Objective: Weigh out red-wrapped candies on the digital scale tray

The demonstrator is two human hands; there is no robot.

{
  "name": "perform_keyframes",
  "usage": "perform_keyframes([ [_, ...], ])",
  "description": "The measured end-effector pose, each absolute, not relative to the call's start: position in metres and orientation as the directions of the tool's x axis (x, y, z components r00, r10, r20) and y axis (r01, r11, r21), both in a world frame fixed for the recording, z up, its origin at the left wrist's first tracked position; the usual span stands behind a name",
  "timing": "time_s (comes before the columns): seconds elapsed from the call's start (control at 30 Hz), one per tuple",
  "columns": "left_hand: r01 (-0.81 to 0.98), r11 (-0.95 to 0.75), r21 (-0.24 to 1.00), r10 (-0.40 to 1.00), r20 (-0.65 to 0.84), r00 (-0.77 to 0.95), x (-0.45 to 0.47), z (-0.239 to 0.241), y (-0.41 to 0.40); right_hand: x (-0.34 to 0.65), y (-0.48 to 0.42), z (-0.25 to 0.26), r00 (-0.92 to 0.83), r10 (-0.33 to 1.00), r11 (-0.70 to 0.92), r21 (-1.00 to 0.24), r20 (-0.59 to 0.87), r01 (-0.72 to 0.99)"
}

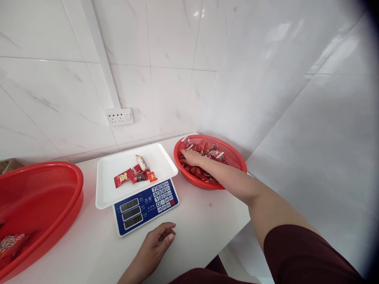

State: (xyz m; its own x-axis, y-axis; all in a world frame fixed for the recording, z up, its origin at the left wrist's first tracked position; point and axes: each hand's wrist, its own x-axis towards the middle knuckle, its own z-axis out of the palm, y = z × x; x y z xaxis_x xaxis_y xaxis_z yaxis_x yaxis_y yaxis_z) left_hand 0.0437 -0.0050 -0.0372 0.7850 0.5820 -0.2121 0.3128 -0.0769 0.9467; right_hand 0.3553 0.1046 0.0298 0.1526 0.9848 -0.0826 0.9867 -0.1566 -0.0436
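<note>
My right hand [192, 157] reaches into a red plastic basket [241, 159] at the right, among several red snack packets [204, 173]. Its fingertips are partly hidden in the packets, so whether they grip one does not show. My left hand [158, 243] hovers by the front of a blue digital scale [148, 227], fingers loosely bent, thumb apart, nothing held. On the scale's white tray [108, 193] lie several small packets: a red one with yellow print [123, 178], a white one [142, 162], a dark red one [139, 177] and a small orange-red one [152, 176].
A larger red basket [59, 213] stands at the left with a red packet [13, 244] inside. All rests on a white table [201, 225] against a tiled wall with a socket [119, 116]. A tiny crumb [210, 204] lies on the tabletop.
</note>
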Motion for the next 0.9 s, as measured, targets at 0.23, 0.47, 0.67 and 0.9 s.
perform_keyframes([
  [0.23, 0.326, -0.066, 0.943, 0.568, -0.233, 0.789, 0.044, -0.037, -0.005, 0.368, 0.119, 0.018, 0.272, 0.961, -0.275, -0.067, -0.054, 0.959],
  [0.47, 0.336, -0.069, 0.939, 0.561, -0.242, 0.792, 0.045, -0.032, -0.007, 0.358, 0.118, 0.021, 0.187, 0.982, -0.187, -0.022, -0.016, 0.982],
  [0.67, 0.328, -0.084, 0.941, 0.566, -0.226, 0.793, 0.043, -0.031, -0.009, 0.351, 0.109, 0.027, 0.158, 0.987, -0.158, -0.017, 0.018, 0.987],
  [0.9, 0.314, -0.08, 0.946, 0.582, -0.211, 0.785, 0.04, -0.031, -0.011, 0.328, 0.092, 0.061, 0.231, 0.931, -0.167, -0.234, 0.282, 0.958],
])
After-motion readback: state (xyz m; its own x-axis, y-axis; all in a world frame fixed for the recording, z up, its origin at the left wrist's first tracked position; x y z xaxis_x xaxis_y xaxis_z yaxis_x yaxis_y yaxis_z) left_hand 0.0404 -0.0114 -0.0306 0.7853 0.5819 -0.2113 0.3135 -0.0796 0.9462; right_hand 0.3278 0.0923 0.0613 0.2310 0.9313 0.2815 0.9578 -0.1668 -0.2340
